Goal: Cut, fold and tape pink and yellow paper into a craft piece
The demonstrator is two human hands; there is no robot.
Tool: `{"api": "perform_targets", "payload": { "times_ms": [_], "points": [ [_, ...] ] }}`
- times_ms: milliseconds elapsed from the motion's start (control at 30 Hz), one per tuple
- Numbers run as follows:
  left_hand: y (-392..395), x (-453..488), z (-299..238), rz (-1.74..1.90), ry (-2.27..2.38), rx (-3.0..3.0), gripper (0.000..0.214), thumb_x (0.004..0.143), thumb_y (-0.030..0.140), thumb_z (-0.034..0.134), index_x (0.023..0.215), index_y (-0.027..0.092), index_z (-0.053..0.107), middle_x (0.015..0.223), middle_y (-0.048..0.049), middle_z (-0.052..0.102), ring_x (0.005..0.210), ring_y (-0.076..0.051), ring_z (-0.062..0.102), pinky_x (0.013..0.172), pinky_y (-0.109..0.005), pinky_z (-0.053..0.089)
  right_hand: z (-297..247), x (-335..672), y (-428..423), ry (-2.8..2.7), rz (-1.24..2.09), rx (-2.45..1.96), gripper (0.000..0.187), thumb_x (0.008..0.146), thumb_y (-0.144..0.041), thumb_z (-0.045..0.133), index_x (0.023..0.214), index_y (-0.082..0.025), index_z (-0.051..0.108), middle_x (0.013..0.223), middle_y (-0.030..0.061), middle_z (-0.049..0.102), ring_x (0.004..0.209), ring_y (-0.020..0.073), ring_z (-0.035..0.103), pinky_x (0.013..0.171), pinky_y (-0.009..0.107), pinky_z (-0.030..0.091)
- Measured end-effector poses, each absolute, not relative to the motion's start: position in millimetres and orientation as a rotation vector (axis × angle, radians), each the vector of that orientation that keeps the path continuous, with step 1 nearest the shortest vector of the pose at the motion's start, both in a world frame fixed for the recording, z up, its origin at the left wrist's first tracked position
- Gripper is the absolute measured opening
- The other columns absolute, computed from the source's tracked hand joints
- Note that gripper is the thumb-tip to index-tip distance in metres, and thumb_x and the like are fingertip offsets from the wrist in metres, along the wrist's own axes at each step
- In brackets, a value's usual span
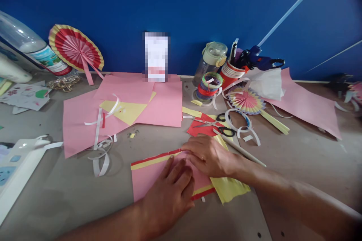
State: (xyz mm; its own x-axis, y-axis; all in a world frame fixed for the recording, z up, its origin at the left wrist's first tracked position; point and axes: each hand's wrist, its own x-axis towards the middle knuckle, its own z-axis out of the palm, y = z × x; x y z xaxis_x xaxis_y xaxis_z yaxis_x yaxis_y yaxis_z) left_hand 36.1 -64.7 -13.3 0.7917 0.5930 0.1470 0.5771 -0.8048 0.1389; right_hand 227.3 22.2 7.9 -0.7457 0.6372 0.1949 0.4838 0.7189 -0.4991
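The workpiece, a pink paper sheet [148,179] edged with red and yellow strips, lies flat on the table [68,199], toward the near edge and right of center. The left hand [175,182] rests palm down on the sheet, fingers extended and slightly spread. The right hand [207,154] is bent inward, with its fingertips on the strip-lined edge farther from the person; whether the fingers pinch the paper cannot be determined.

A yellow paper piece [230,190] lies beneath the right wrist, at the right end of the sheet. Just beyond the right hand, the scissors [210,124] lie with slightly parted blades over a red paper piece [194,131]. A light-colored rod [244,151] slants past the right forearm, and a tape roll [249,123] lies flat beside the scissor handles.

Overlapping pink sheets [168,103] extend from the table's far edge toward the left, with a yellow paper triangle [128,111] on top. Near the far left corner, a round pleated fan [73,47] stands beside a plastic bottle [51,58]. Stacked paper cups [230,74] stand along the far edge, right of center.
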Motion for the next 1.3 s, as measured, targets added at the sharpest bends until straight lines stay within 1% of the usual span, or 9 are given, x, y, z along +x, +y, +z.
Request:
{"api": "perform_targets", "payload": {
  "times_ms": [67, 133, 233, 433, 533, 700, 900, 1100, 1300],
  "points": [
    [-65, 36, -13, 0.278, 0.959, 2.89, 0.048, 0.09, 0.051, 0.052, 0.121, 0.015, 0.057, 0.124, -0.0098, 0.061, 0.123, -0.033, 0.051, 0.108, -0.052, 0.03, 12, 221, 21, -2.493, 0.767, -1.134, 0.017, 0.088, -0.016, 0.049, 0.075, -0.017, 0.06, 0.069, 0.0007, 0.06, 0.063, 0.0119, 0.052, 0.058, 0.024, 0.036],
    [-65, 37, -13, 0.283, 0.978, 2.884, 0.047, 0.089, 0.052, 0.053, 0.119, 0.016, 0.058, 0.123, -0.0088, 0.062, 0.123, -0.033, 0.051, 0.108, -0.051, 0.031, 17, 215, 20, -2.454, 0.853, -1.367, 0.027, 0.089, -0.022, 0.054, 0.062, -0.017, 0.056, 0.063, -0.0013, 0.055, 0.058, 0.0101, 0.049, 0.054, 0.023, 0.032],
    [-66, 37, -14, 0.291, 0.984, 2.877, 0.048, 0.088, 0.053, 0.054, 0.118, 0.016, 0.058, 0.122, -0.0083, 0.062, 0.122, -0.033, 0.052, 0.109, -0.051, 0.032, 20, 203, 20, -2.485, 0.866, -1.542, 0.036, 0.09, -0.031, 0.057, 0.056, -0.017, 0.055, 0.063, -0.0011, 0.052, 0.057, 0.01, 0.047, 0.055, 0.024, 0.031],
    [-66, 38, -15, 0.212, 0.987, 2.841, 0.054, 0.087, 0.055, 0.054, 0.125, 0.016, 0.055, 0.128, -0.0106, 0.058, 0.126, -0.034, 0.048, 0.11, -0.052, 0.031, 14, 189, 13, -2.557, 0.691, -1.613, 0.027, 0.085, -0.024, 0.058, 0.06, -0.016, 0.059, 0.08, 0.0042, 0.059, 0.074, 0.0156, 0.054, 0.072, 0.031, 0.038],
    [-66, 38, -15, 0.186, 0.972, 2.835, 0.052, 0.089, 0.054, 0.052, 0.125, 0.017, 0.055, 0.131, -0.0098, 0.057, 0.128, -0.033, 0.046, 0.111, -0.051, 0.029, 11, 190, 12, -2.533, 0.687, -1.619, 0.023, 0.085, -0.02, 0.057, 0.062, -0.016, 0.06, 0.081, 0.004, 0.059, 0.075, 0.0156, 0.054, 0.071, 0.031, 0.038],
    [-65, 37, -15, 0.192, 0.963, 2.846, 0.051, 0.09, 0.053, 0.05, 0.123, 0.016, 0.056, 0.126, -0.0107, 0.059, 0.126, -0.033, 0.047, 0.11, -0.052, 0.028, 12, 191, 16, -2.489, 0.704, -1.662, 0.038, 0.09, -0.038, 0.056, 0.06, -0.016, 0.062, 0.081, 0.0053, 0.06, 0.076, 0.0173, 0.055, 0.074, 0.034, 0.037],
    [-66, 38, -14, 0.217, 0.976, 2.841, 0.051, 0.088, 0.053, 0.054, 0.122, 0.016, 0.056, 0.124, -0.0097, 0.059, 0.124, -0.033, 0.049, 0.111, -0.051, 0.027, 8, 188, 16, -2.5, 0.663, -1.643, 0.024, 0.085, -0.02, 0.055, 0.063, -0.016, 0.061, 0.083, 0.0056, 0.06, 0.081, 0.0188, 0.054, 0.074, 0.035, 0.034],
    [-67, 38, -16, 0.229, 0.968, 2.84, 0.051, 0.088, 0.052, 0.055, 0.124, 0.016, 0.055, 0.127, -0.0088, 0.058, 0.126, -0.032, 0.048, 0.112, -0.051, 0.027, 3, 191, 12, -2.413, 0.712, -1.572, 0.022, 0.083, -0.014, 0.052, 0.062, -0.016, 0.056, 0.082, 0.0031, 0.057, 0.077, 0.0161, 0.051, 0.074, 0.033, 0.033],
    [-66, 38, -16, 0.244, 0.949, 2.815, 0.052, 0.088, 0.049, 0.056, 0.129, 0.016, 0.052, 0.129, -0.0098, 0.058, 0.128, -0.031, 0.046, 0.113, -0.05, 0.024, -4, 199, 4, -2.419, 0.557, -1.368, 0.02, 0.087, -0.012, 0.047, 0.07, -0.016, 0.056, 0.086, 0.0062, 0.056, 0.077, 0.0177, 0.047, 0.072, 0.032, 0.036]
  ]
}}
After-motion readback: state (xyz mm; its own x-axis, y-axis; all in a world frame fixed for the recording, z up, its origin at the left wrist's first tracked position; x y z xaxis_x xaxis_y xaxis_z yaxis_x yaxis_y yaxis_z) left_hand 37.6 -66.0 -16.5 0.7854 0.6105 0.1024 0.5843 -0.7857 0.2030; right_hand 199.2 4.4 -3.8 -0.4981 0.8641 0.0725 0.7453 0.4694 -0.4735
